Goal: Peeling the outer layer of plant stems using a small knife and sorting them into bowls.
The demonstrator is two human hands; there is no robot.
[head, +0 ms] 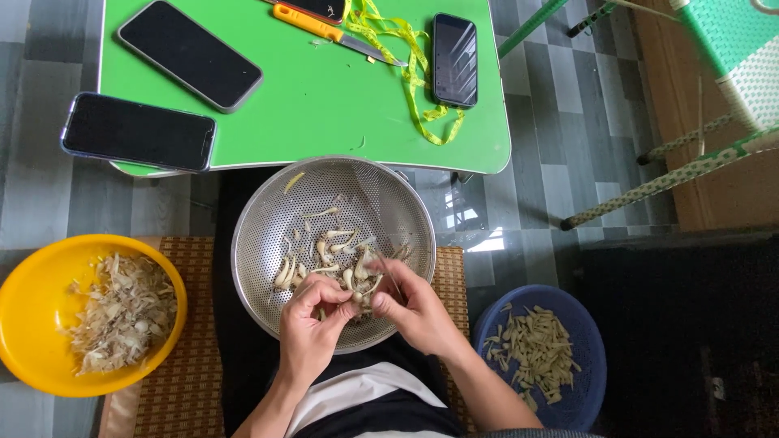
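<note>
Head view, left to right: the yellow bowl (32, 308) holds dry husks, then your left hand (312, 320) and right hand (414, 312) meet over the steel colander (268, 227), both pinching one pale sprout piece (357, 298) between fingertips. Keep it low over the colander and peel with short pulls, I'd judge. The blue bowl (584, 332) holds peeled pieces.

Two hands working over a metal colander of pale shoots.

The left hand (312, 312) and right hand (414, 308) meet above the colander (260, 235), seemingly pinching one shoot (357, 298); a yellow bowl (24, 308) of peelings sits left, a blue bowl (588, 341) of pieces right.
</note>
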